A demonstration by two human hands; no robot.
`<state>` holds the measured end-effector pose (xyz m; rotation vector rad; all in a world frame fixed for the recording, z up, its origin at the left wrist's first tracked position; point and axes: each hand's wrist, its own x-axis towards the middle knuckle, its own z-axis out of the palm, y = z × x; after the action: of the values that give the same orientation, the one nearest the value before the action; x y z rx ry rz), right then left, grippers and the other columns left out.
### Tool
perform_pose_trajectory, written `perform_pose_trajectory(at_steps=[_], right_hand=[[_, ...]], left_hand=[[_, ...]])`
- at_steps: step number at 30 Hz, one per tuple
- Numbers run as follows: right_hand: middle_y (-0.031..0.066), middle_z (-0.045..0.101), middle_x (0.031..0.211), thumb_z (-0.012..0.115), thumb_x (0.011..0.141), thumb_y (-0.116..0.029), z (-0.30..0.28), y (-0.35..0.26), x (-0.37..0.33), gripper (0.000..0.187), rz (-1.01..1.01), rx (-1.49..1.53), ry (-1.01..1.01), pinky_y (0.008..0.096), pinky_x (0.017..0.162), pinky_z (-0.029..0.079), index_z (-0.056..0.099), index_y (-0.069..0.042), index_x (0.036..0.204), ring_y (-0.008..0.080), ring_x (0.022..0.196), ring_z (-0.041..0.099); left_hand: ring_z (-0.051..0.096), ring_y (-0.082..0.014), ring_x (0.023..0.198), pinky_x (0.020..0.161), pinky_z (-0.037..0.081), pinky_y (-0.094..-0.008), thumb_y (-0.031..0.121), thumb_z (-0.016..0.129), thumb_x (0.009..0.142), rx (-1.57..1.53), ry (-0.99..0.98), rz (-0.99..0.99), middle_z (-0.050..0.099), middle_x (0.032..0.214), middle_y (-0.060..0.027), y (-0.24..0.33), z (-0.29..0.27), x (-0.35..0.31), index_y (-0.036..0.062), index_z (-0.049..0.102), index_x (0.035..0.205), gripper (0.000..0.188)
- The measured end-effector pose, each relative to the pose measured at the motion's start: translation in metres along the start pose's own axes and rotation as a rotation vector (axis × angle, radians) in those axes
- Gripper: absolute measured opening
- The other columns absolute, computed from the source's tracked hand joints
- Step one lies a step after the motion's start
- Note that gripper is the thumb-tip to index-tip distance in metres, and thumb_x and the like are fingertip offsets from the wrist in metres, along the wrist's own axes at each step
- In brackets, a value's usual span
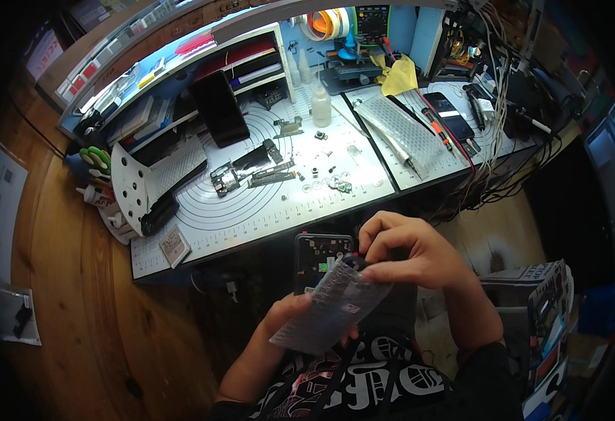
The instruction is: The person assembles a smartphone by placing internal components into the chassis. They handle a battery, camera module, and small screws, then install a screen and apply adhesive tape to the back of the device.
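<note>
In front of my body, a bubble-wrap pouch (332, 309) is tilted up toward the right. My left hand (284, 319) grips its lower left side, thumb on top. At the pouch's upper end, the bent fingers of my right hand (412, 252) close on the opening, where a dark edge of something inside (353, 261) peeks out. Behind the pouch shows an opened black phone frame (321, 247) with small parts and a green label; its lower part is hidden, and I cannot tell what supports it.
On the white worktable (265, 217) lie a disassembled phone (244, 165), small loose parts and a clear bottle (321, 107). A black screen (218, 109) leans by the shelf. More bubble wrap (400, 130), a soldering iron (436, 130) and another phone (449, 116) lie at the right, near hanging cables (497, 140).
</note>
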<state>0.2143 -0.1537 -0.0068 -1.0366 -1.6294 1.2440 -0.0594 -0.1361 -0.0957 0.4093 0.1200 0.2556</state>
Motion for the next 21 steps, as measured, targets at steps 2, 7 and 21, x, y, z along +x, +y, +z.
perform_pose_trajectory(at_steps=[2, 7, 21], right_hand=[[0.0041, 0.064, 0.101, 0.080, 0.089, -0.007, -0.003, -0.008, 0.001, 0.015, 0.079, 0.253, 0.136, 0.0232, 0.076, 0.048, 0.068, 0.000, 0.084, 0.0072, 0.088, 0.060], [0.0061, 0.067, 0.111, 0.075, 0.097, -0.015, -0.010, 0.008, -0.003, 0.020, 0.162, 0.389, 0.272, 0.0228, 0.082, 0.049, 0.069, 0.002, 0.104, 0.0079, 0.090, 0.062], [0.0264, 0.053, 0.141, 0.086, 0.081, -0.017, 0.036, 0.037, -0.013, 0.098, -0.144, 0.729, 0.383, 0.0530, 0.111, 0.047, 0.028, -0.003, 0.158, 0.0405, 0.130, 0.058]], left_hand=[[0.069, -0.0374, 0.106, 0.088, 0.059, -0.0453, 0.054, 0.064, 0.092, -0.069, -0.045, 0.001, 0.060, 0.125, -0.0353, -0.001, -0.001, -0.001, -0.0114, 0.041, 0.147, 0.088], [0.070, -0.0356, 0.095, 0.082, 0.058, -0.0424, 0.060, 0.065, 0.086, 0.007, 0.015, 0.039, 0.055, 0.135, -0.0356, 0.000, 0.013, 0.011, -0.0076, 0.035, 0.153, 0.100], [0.062, -0.0225, 0.112, 0.096, 0.051, -0.0357, 0.018, 0.093, 0.071, 1.382, 0.577, 0.619, 0.061, 0.128, -0.0132, -0.008, 0.046, 0.013, 0.0036, 0.047, 0.150, 0.093]])
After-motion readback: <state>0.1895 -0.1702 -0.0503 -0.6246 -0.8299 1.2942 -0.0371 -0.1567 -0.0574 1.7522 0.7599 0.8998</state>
